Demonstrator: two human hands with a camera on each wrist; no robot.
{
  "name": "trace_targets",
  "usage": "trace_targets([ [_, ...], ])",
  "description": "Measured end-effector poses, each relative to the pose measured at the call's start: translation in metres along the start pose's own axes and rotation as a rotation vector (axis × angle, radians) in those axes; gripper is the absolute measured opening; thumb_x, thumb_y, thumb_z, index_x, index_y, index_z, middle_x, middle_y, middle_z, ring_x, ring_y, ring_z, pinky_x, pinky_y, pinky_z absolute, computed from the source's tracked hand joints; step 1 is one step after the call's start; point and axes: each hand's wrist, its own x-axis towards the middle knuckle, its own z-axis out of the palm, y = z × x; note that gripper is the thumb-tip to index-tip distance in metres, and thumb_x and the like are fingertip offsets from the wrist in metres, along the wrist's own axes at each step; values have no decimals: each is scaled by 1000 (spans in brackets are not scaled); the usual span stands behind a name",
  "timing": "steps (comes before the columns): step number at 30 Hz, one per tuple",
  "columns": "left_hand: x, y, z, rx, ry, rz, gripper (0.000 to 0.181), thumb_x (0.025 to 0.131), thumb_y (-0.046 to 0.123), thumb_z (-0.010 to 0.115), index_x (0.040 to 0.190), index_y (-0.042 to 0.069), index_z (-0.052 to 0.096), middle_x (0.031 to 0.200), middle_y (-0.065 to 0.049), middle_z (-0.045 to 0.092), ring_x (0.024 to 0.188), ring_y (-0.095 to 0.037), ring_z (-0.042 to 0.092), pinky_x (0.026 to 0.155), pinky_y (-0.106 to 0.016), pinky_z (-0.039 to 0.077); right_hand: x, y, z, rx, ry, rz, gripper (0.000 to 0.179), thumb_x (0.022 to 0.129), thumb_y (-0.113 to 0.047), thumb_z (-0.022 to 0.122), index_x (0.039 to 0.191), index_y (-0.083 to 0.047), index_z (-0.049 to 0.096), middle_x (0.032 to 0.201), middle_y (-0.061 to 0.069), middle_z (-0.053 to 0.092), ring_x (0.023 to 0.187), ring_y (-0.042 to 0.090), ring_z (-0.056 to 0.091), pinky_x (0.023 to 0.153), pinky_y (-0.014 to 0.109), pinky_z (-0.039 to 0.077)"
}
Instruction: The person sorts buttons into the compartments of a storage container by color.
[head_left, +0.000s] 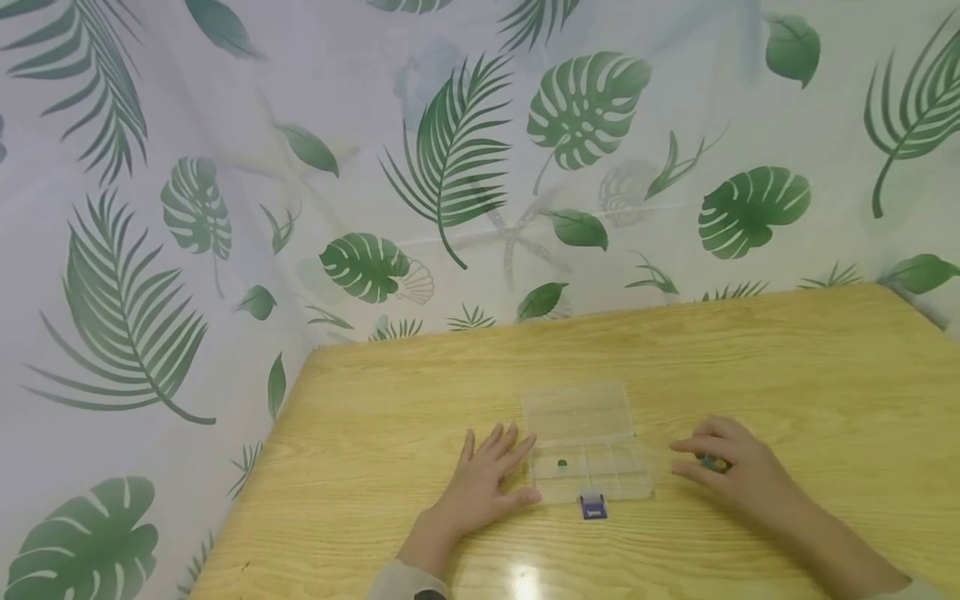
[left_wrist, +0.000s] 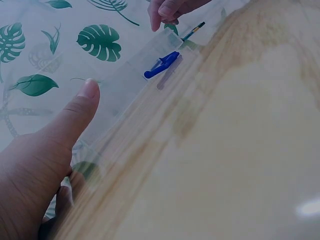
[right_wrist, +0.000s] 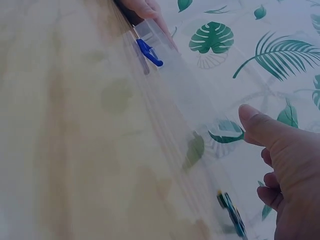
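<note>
A clear plastic compartment box lies on the table with its lid folded back away from the person. Its blue latch hangs at the front edge. A small dark green piece sits in a left compartment. My left hand rests at the box's left side, fingers spread and straight, thumb by the front corner. To the right of the box is my right hand, its thumb and fingers apart. Small green and yellow pieces lie on the table beneath it, partly hidden by the hand in the head view.
The wooden table has a light wood grain. White sheeting printed with green leaves stands behind the table and along its left side. A bright light reflection shows on the near part of the tabletop.
</note>
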Motion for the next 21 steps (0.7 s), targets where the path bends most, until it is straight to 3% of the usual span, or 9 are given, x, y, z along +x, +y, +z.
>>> trace_targets([
  [4, 0, 0, 0, -2, -2, 1, 73, 89, 65, 42, 151, 29, 23, 156, -9, 20, 145, -29, 11, 112, -61, -6, -12, -1, -13, 12, -40, 82, 36, 60, 3, 81, 94, -5, 72, 86, -6, 52, 72, 1, 42, 57, 10, 39],
  [8, 0, 0, 1, -2, -4, 3, 74, 89, 66, 40, 151, 29, 23, 156, -10, 20, 145, -30, 12, 112, -62, -6, -24, 0, -22, 15, -49, 105, 41, 58, 8, 80, 95, -8, 73, 90, -8, 53, 78, 0, 47, 62, 9, 42],
  [13, 1, 0, 3, 10, -9, -3, 75, 88, 69, 38, 151, 30, 23, 156, -8, 20, 146, -28, 12, 112, -61, -5, -37, 3, -29, -14, -28, 97, 45, 54, 6, 82, 94, -12, 74, 90, -9, 54, 77, -3, 46, 61, 7, 41],
  [21, 1, 0, 1, 12, 1, 0, 74, 89, 65, 42, 151, 29, 24, 156, -10, 21, 145, -30, 12, 112, -61, -5, -49, 1, -33, -56, -83, 211, 35, 62, 0, 83, 94, -12, 76, 89, -16, 52, 76, -4, 42, 57, 9, 38],
])
